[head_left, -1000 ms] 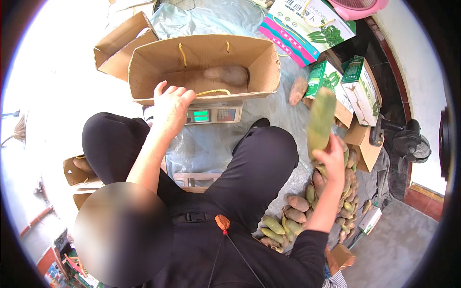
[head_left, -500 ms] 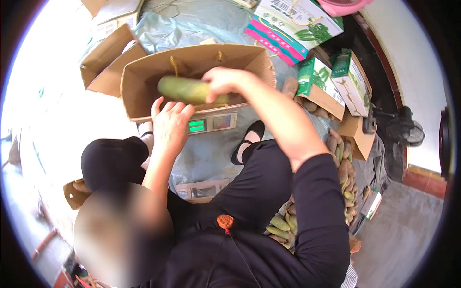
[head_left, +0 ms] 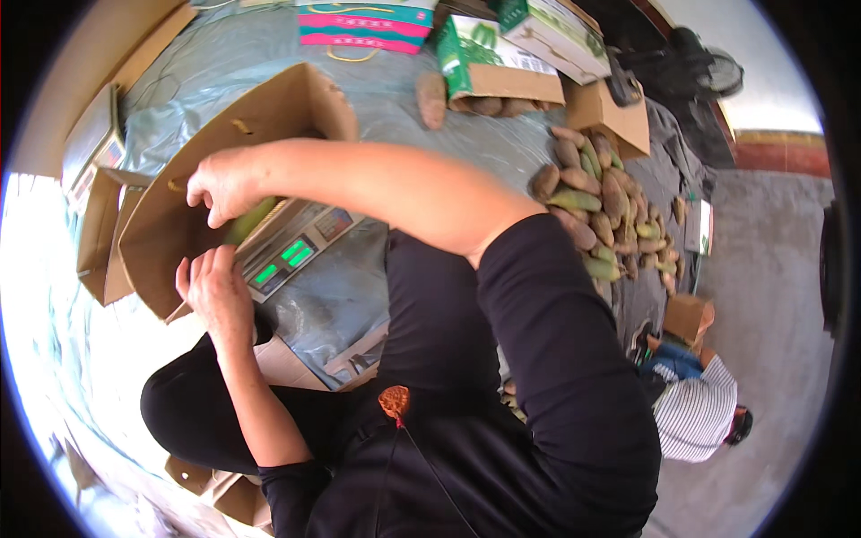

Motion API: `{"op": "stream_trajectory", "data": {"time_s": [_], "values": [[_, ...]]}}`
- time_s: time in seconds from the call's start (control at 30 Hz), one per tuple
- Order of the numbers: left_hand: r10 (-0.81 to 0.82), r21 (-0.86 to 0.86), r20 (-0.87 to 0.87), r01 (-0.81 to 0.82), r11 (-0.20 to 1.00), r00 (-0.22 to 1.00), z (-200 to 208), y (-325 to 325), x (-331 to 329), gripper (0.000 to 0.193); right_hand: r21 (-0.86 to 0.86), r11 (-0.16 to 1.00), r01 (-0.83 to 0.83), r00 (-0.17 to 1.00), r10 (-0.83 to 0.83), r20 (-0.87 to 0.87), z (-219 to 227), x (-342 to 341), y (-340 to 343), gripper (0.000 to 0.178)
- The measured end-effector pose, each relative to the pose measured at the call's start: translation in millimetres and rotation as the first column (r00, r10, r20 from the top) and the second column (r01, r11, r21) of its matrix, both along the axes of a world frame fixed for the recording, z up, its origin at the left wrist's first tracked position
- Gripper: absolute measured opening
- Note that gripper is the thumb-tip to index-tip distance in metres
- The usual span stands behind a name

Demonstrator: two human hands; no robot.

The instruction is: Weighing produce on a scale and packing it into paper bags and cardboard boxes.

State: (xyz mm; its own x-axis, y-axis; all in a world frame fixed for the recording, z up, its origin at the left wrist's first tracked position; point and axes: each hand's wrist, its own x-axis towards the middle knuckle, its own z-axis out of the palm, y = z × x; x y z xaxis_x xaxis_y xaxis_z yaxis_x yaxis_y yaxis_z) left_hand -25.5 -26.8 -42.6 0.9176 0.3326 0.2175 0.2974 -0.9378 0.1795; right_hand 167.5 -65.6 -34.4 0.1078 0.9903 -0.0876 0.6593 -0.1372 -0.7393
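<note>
Green radish (head_left: 252,221) has sunk into the carton (head_left: 287,103); right hand (head_left: 220,184) loosely curled, left hand (head_left: 220,296) holding carton

Right hand (head_left: 224,184): at 10 o'clock from view centre, back up, fingers bent and pointing down toward about 7; whether they grip cannot be read. Right forearm (head_left: 377,184): bare, reaching across the front, nearly straight toward 9 to 10 o'clock. Right upper arm (head_left: 569,314): sleeved, toward 4. Left hand (head_left: 217,291): at 9 o'clock, apart from the right, fingers curled, grip unclear. Left forearm (head_left: 256,399): points to 11; elbow bent.
</note>
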Motion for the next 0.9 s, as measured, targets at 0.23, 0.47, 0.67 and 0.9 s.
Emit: {"op": "stream_trajectory", "data": {"time_s": [0.23,0.47,0.67,0.9], "values": [[0.031,0.075,-0.101,-0.024,0.997,0.994,8.9,6.5,-11.3,0.021,0.259,0.757,0.600,0.763,-0.443,-0.472,21.6,48.8,-165.1,0.034],[-0.047,0.111,-0.094,0.058,0.992,0.994,-17.4,15.9,-5.7,0.025,-0.068,0.297,0.952,0.259,-0.906,-0.335,-155.6,6.5,-330.4,0.023],[-0.062,0.089,-0.102,0.071,0.993,0.993,-24.7,14.1,-2.3,0.025,-0.285,0.010,0.958,0.020,-0.999,0.032,-274.6,-78.1,-462.1,0.021],[-0.010,0.098,-0.150,0.024,0.995,0.989,-24.0,32.1,-16.5,0.026,-0.646,-0.379,0.662,-0.666,-0.694,-0.275,-265.5,-65.2,-529.5,0.026]]}}
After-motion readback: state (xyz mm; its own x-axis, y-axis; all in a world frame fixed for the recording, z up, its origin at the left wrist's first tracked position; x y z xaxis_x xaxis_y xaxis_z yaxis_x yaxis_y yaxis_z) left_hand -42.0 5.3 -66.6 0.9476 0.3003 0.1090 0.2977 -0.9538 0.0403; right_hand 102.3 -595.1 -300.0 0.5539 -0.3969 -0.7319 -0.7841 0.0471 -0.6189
